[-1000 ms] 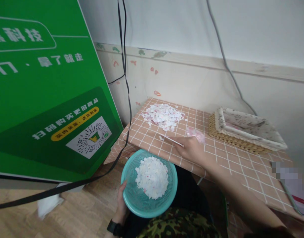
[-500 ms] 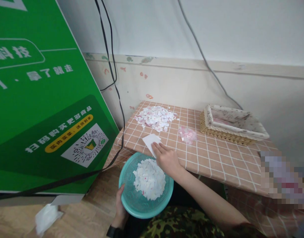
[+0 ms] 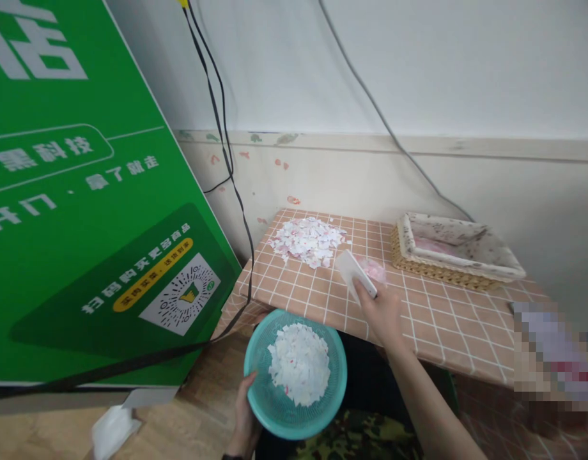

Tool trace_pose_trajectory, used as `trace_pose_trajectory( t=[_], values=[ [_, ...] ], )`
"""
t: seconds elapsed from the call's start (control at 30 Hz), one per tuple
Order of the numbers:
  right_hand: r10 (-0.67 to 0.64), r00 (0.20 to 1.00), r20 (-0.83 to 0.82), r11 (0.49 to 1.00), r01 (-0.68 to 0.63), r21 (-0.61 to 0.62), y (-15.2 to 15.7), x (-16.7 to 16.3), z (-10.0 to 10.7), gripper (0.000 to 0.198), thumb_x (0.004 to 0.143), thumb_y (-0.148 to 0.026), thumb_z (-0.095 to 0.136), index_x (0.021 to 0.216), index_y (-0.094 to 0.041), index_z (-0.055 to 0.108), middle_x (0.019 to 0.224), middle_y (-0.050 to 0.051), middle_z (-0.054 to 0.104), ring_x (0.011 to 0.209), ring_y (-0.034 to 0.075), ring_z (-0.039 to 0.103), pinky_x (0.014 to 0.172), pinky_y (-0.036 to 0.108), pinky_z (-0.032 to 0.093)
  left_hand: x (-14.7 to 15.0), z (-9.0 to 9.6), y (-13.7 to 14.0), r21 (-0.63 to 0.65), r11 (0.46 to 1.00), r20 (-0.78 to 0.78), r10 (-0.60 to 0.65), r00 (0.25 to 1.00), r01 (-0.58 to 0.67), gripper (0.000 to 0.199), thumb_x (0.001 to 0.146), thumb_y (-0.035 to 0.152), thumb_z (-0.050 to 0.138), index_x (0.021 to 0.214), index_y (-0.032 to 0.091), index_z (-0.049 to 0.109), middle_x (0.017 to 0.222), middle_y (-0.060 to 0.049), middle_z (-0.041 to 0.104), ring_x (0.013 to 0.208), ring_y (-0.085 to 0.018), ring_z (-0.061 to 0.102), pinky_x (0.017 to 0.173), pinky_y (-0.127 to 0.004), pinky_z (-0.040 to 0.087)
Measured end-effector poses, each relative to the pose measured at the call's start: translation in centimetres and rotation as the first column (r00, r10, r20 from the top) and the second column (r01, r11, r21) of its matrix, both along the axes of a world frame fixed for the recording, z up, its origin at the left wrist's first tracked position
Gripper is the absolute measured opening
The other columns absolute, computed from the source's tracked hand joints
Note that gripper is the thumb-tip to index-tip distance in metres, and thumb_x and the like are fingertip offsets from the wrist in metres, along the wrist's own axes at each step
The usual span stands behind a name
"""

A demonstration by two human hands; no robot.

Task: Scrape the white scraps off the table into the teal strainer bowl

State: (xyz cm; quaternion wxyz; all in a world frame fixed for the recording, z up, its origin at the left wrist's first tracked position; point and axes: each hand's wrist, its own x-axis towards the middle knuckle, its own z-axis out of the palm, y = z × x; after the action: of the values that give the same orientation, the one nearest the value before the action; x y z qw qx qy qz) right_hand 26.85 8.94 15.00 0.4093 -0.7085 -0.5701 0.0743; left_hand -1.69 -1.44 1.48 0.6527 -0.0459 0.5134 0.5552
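My left hand (image 3: 246,409) grips the left rim of a round teal plastic strainer basket (image 3: 255,348), its thumb over the edge. White paper scraps (image 3: 300,364) are heaped inside, with a few pink specks. Over the table my right hand (image 3: 383,313) is closed around a flat white rectangular slab (image 3: 358,273), tilted up on its edge; its exact kind I cannot make out. Just behind the slab, a small clear bag with pink bits (image 3: 374,269) is partly hidden. A pile of white and pinkish paper scraps (image 3: 307,239) lies farther back on the table.
A checked brown cloth covers the table (image 3: 433,322). On its right stands a cloth-lined wicker basket (image 3: 447,271), near a blurred-out patch. A green sign panel (image 3: 107,255) rises at left, with a black strap (image 3: 246,223) hanging before it. White plastic (image 3: 112,431) lies on the floor.
My right hand has lifted the white slab from flat on the table's front edge, moved it right and tipped it up. My left hand still holds the strainer basket.
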Motion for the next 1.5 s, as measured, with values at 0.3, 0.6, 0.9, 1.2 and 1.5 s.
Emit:
trace_pose_trajectory(
  t=[0.3,0.6,0.9,1.2,1.5],
  values=[
    [0.321,0.947,-0.01,0.945,-0.321,-0.059,5.7,-6.6,-0.4,0.033,0.088,-0.036,0.043,0.086,-0.018,0.071,0.068,0.006,0.068,0.061,0.019,0.06,0.054,0.026,0.036,-0.3,1.0,1.2,0.021,0.999,0.034,0.048,0.998,-0.049,0.026,0.063,0.03,0.069,0.081,0.012,0.072,0.075,-0.01,0.073,0.081,-0.031,0.067,0.078,-0.045,0.05],
    [0.466,0.874,-0.138,0.859,-0.484,-0.166,8.8,-6.1,0.8,0.027,0.083,-0.035,0.05,0.078,-0.018,0.071,0.064,0.004,0.067,0.057,0.017,0.058,0.053,0.026,0.037,-0.4,0.6,1.5,-0.001,0.999,0.034,0.038,0.999,-0.038,0.024,0.063,0.031,0.069,0.077,0.012,0.072,0.078,-0.01,0.074,0.079,-0.028,0.067,0.079,-0.04,0.049],
    [0.57,0.802,-0.179,0.781,-0.596,-0.185,8.3,-4.3,2.8,0.028,0.08,-0.039,0.054,0.077,-0.017,0.072,0.06,0.003,0.065,0.058,0.018,0.056,0.052,0.026,0.039,-0.3,1.2,2.1,-0.004,0.999,0.017,0.036,0.999,-0.036,0.027,0.06,0.032,0.069,0.078,0.012,0.072,0.076,-0.01,0.073,0.083,-0.03,0.066,0.081,-0.043,0.048],
    [0.608,0.772,-0.182,0.739,-0.635,-0.224,8.2,-4.7,3.1,0.029,0.081,-0.037,0.053,0.068,-0.015,0.066,0.057,0.001,0.059,0.053,0.013,0.049,0.05,0.025,0.035,-0.3,0.8,2.0,0.002,0.998,0.002,0.064,0.998,-0.064,0.028,0.061,0.034,0.069,0.078,0.012,0.072,0.072,-0.009,0.072,0.08,-0.03,0.066,0.079,-0.042,0.047],
    [0.659,0.744,-0.11,0.723,-0.667,-0.18,10.4,-5.0,4.3,0.026,0.081,-0.033,0.052,0.069,-0.015,0.065,0.059,0.001,0.059,0.055,0.013,0.05,0.053,0.024,0.035,-0.8,-0.3,1.8,0.057,0.998,0.019,0.021,1.0,-0.022,0.029,0.066,0.034,0.068,0.084,0.011,0.072,0.076,-0.009,0.073,0.082,-0.029,0.067,0.08,-0.042,0.048]
  ],
)
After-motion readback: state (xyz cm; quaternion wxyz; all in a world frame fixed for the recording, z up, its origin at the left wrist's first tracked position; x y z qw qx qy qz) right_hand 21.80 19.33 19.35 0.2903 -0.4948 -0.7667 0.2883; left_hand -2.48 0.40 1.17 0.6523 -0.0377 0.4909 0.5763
